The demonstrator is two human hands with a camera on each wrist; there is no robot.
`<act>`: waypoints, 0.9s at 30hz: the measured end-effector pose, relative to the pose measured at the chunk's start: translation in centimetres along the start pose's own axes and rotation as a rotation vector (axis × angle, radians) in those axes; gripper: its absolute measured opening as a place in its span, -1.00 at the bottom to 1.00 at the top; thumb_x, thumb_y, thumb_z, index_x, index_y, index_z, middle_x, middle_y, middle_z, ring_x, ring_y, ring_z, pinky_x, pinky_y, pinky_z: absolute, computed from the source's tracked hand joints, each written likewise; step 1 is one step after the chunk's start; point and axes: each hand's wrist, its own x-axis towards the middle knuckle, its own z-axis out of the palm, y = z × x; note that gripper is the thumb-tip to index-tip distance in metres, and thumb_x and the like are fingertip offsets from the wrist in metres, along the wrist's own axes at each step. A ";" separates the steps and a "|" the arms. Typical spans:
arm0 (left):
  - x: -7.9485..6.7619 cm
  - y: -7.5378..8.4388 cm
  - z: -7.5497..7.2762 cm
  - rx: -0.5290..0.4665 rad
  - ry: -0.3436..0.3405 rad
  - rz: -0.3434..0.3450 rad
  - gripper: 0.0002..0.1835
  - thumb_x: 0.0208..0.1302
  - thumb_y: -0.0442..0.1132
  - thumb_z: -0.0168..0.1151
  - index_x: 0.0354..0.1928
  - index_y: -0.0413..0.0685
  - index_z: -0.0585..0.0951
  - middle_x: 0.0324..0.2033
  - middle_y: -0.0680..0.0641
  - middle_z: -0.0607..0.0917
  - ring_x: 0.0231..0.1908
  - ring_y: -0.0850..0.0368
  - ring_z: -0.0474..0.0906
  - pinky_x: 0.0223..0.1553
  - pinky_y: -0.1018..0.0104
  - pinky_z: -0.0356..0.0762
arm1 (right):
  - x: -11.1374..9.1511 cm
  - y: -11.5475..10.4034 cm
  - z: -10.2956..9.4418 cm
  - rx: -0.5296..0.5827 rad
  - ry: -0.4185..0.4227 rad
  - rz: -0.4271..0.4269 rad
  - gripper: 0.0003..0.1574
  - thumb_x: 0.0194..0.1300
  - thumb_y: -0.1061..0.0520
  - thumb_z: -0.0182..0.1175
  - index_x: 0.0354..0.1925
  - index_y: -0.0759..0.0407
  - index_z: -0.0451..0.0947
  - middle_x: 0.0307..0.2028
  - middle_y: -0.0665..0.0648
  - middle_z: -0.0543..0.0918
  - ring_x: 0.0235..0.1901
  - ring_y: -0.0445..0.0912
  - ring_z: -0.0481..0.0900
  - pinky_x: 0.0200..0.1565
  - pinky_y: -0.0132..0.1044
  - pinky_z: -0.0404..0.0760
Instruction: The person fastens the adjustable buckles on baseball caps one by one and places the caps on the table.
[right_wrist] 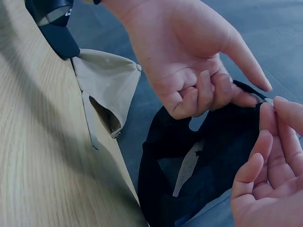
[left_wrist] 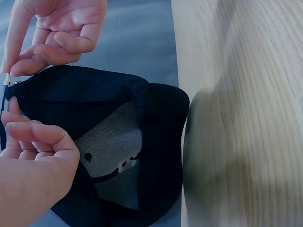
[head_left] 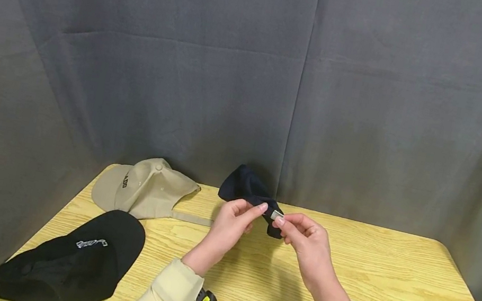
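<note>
A dark navy cap point(head_left: 242, 185) is held up near the table's back edge, its opening and pale mesh-like lining facing the wrist cameras. My left hand point(head_left: 230, 224) pinches the cap's back strap between thumb and fingers. With thumb and forefinger, my right hand point(head_left: 311, 243) pinches the small metal buckle point(head_left: 277, 215) on that strap. In the left wrist view the cap's body point(left_wrist: 163, 165) hangs below both hands. The fingertips of the two hands come close together at the strap in the right wrist view, where the dark cap point(right_wrist: 151, 175) spreads beneath them.
A beige cap point(head_left: 158, 190) with its loose strap point(head_left: 190, 218) lies at the table's back left. In front of it lies a black cap point(head_left: 71, 260) with white lettering. Grey curtains point(head_left: 373, 114) stand behind and beside the wooden table point(head_left: 391, 284).
</note>
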 end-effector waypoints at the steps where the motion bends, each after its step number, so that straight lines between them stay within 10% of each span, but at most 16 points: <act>1: 0.0 -0.1 0.0 -0.013 0.004 -0.004 -0.68 0.42 -0.12 0.33 -0.45 -0.16 0.55 -0.64 0.04 0.38 -0.56 0.16 0.27 -0.44 0.32 0.24 | 0.0 0.0 0.0 -0.002 0.000 -0.001 -0.83 0.41 0.22 0.30 -0.16 0.37 0.64 -0.31 0.07 0.75 -0.33 -0.02 0.55 -0.23 -0.32 0.53; 27: 0.0 0.0 0.1 0.094 0.086 0.038 -0.82 0.28 -0.23 0.45 -0.34 -0.25 0.74 -0.59 0.08 0.52 -0.48 0.17 0.35 -0.41 0.35 0.27 | 0.2 -0.1 -0.1 0.041 -0.013 0.004 -0.89 0.36 0.25 0.35 -0.25 0.31 0.65 -0.36 0.06 0.76 -0.45 -0.15 0.49 -0.28 -0.34 0.51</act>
